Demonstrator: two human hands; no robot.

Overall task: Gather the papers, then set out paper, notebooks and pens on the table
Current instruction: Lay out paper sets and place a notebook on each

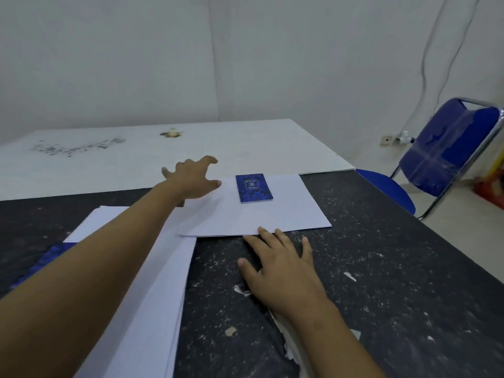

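Observation:
A small blue notebook [254, 187] lies on a single white sheet of paper [286, 214] on the dark table [381, 268]. My left hand [193, 178] hovers just left of the notebook over the sheet, fingers spread, holding nothing. My right hand [278, 266] rests flat on the table, fingertips touching the sheet's near edge. A thick stack of white paper [141, 296] lies at the near left under my left forearm. Another blue notebook [46, 261] shows partly at its left side. No pens are visible.
A white tabletop [136, 154] with dark smudges adjoins the dark one at the back. A blue folding chair [450, 151] stands at the right, by the table's right edge. The dark surface is chipped and torn near my right wrist.

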